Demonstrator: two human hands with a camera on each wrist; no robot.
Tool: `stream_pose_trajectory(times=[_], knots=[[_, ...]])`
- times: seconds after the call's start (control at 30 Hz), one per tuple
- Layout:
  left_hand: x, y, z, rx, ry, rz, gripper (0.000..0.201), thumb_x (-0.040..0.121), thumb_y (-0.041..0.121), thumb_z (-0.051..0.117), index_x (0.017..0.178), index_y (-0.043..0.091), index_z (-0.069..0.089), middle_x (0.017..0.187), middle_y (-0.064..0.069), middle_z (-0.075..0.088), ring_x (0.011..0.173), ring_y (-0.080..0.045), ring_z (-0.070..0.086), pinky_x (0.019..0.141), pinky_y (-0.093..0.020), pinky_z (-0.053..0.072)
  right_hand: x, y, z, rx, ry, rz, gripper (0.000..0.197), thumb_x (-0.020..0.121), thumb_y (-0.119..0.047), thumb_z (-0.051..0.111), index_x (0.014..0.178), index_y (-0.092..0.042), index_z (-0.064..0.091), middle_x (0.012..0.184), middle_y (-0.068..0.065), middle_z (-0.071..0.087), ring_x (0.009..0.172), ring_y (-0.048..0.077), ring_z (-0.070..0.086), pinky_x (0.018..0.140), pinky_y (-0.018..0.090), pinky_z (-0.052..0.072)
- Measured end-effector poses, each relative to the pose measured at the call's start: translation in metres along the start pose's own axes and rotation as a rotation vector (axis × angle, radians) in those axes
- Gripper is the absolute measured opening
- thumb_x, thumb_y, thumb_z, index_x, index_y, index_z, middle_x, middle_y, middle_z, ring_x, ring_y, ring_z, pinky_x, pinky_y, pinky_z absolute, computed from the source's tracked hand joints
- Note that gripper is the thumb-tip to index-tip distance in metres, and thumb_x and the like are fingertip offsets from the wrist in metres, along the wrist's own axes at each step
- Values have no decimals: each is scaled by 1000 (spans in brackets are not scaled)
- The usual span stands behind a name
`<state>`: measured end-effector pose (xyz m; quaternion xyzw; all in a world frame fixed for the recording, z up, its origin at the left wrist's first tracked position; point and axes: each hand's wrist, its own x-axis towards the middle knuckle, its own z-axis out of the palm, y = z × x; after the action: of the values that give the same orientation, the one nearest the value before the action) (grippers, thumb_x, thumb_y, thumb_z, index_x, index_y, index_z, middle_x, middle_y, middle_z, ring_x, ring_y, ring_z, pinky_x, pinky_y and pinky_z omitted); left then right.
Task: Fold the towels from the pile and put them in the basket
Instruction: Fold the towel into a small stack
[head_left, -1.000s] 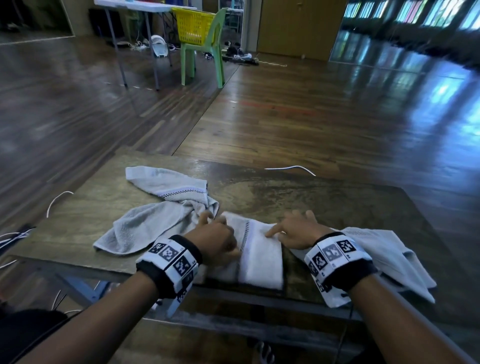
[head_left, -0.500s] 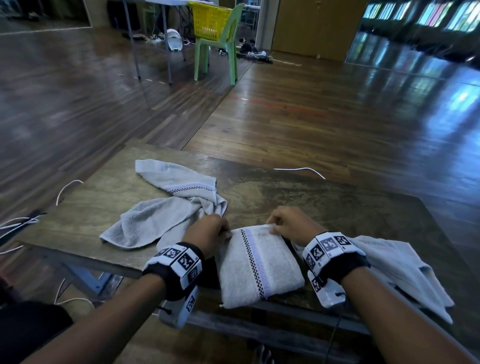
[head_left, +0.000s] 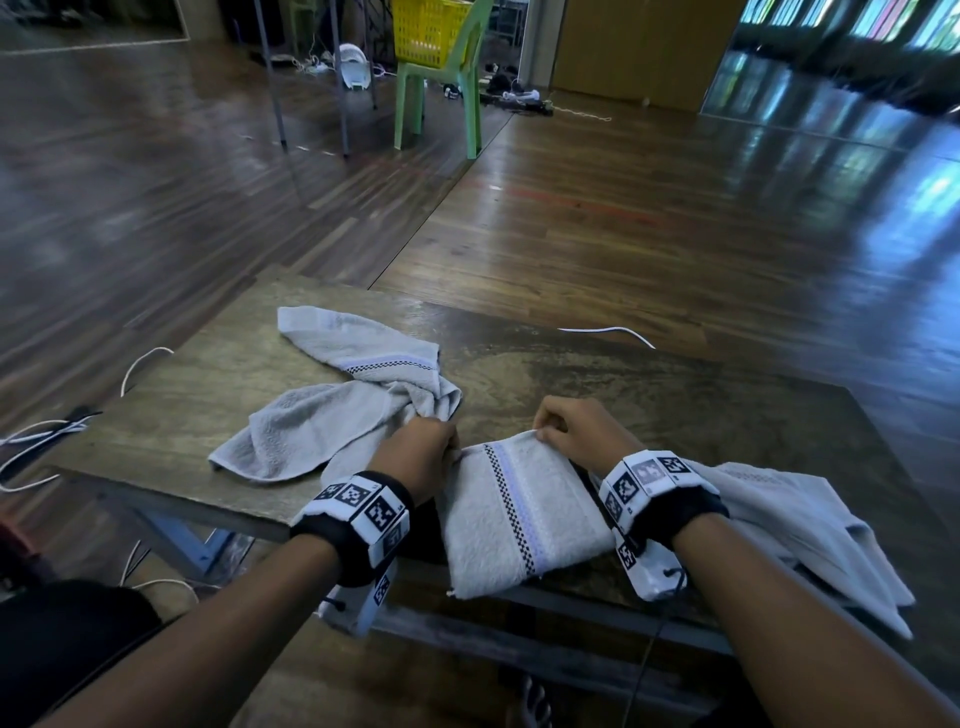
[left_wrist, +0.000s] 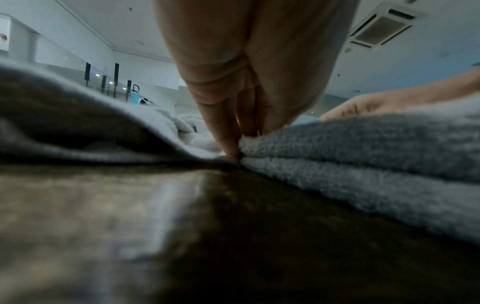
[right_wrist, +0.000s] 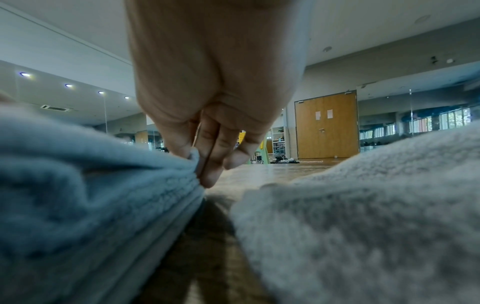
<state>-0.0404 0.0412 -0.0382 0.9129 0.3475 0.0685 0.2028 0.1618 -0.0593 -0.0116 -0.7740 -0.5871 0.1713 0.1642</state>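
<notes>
A folded grey towel (head_left: 519, 514) with a checkered stripe lies at the near edge of the wooden table (head_left: 675, 395). My left hand (head_left: 421, 452) pinches its far left corner, seen close up in the left wrist view where the left hand (left_wrist: 233, 148) pinches the folded towel (left_wrist: 363, 160). My right hand (head_left: 576, 434) pinches the far right corner; in the right wrist view my right hand (right_wrist: 200, 166) holds the folded towel (right_wrist: 91, 185) by its top layer. A crumpled grey towel (head_left: 343, 400) lies to the left. Another towel (head_left: 789, 525) lies under my right wrist. The yellow basket (head_left: 423, 31) sits on a green chair far off.
The green chair (head_left: 441, 98) stands across the wooden floor beside metal table legs (head_left: 275, 83). White cables (head_left: 608, 331) lie on the floor past the table and to its left. The right towel (right_wrist: 363, 216) fills the right wrist view's right side.
The towel was folded over once more, the checkered stripe now on top. Both hands shifted from pressing its middle to pinching its far corners. The head view came nearer.
</notes>
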Motion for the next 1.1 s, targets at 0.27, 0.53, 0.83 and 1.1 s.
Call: stream_pose_trajectory(times=[0.27, 0.53, 0.83, 1.1], knots=[[-41, 30, 10, 183, 30, 172, 55, 89, 39, 28, 136, 13, 40, 145, -6, 41, 134, -24, 39, 107, -35, 27, -13, -18, 10, -433, 100, -91, 20, 90, -21, 53, 98, -7, 66, 107, 9, 52, 101, 27, 50, 78, 35, 39], [-64, 31, 45, 184, -62, -35, 92, 71, 62, -13, 149, 16, 2, 159, -3, -4, 146, -15, -7, 118, -44, -2, -50, -18, 34, -390, -91, 49, 52, 99, -41, 26, 146, -18, 28, 156, -3, 22, 141, 20, 22, 111, 45, 27], [-61, 23, 42, 212, -29, -41, 86, 78, 59, -11, 149, 14, 5, 159, -4, 0, 147, -16, -6, 114, -53, -10, -52, -7, 47, -308, -23, 227, 59, 98, -49, 15, 150, -25, 2, 160, -8, -2, 147, 13, -4, 117, 46, -2], [-78, 27, 15, -22, 128, -322, 52, 84, 47, 39, 126, 16, 44, 126, -7, 52, 122, -28, 42, 100, -45, 26, -58, -16, 11, -350, -100, 429, 41, 87, -54, 43, 90, -21, 67, 120, 6, 56, 126, 29, 35, 102, 47, 22]])
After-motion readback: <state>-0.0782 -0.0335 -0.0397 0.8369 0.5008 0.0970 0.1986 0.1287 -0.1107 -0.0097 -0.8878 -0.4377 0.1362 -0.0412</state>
